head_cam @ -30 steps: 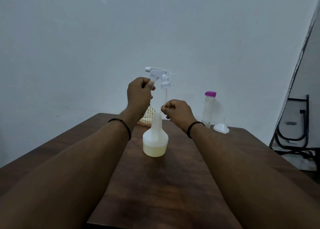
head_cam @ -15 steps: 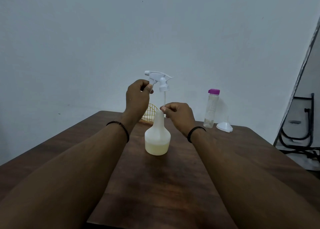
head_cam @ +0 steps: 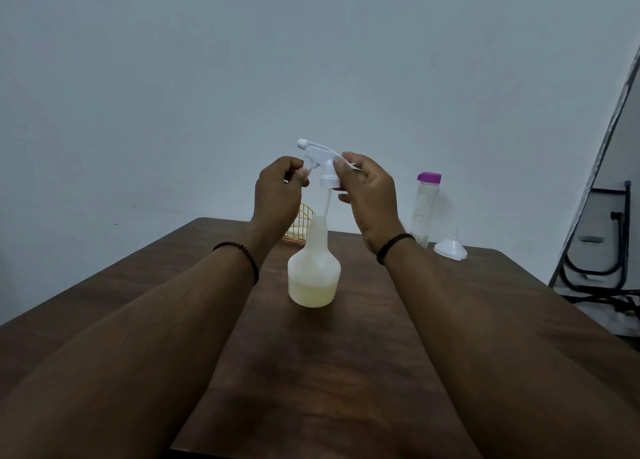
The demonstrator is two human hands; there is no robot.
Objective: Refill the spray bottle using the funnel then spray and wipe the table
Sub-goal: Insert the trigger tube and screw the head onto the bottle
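Head view: left hand (head_cam: 278, 190) and right hand (head_cam: 369, 195) pinch spray head (head_cam: 320, 162) above bottle (head_cam: 314, 271); fingertips partly hidden, basket (head_cam: 300, 224) behind left wrist.

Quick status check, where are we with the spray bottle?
Both hands, left and right, hold trigger head above bottle. Dip tube entering neck, head not seated. Funnel aside, nothing blocking.
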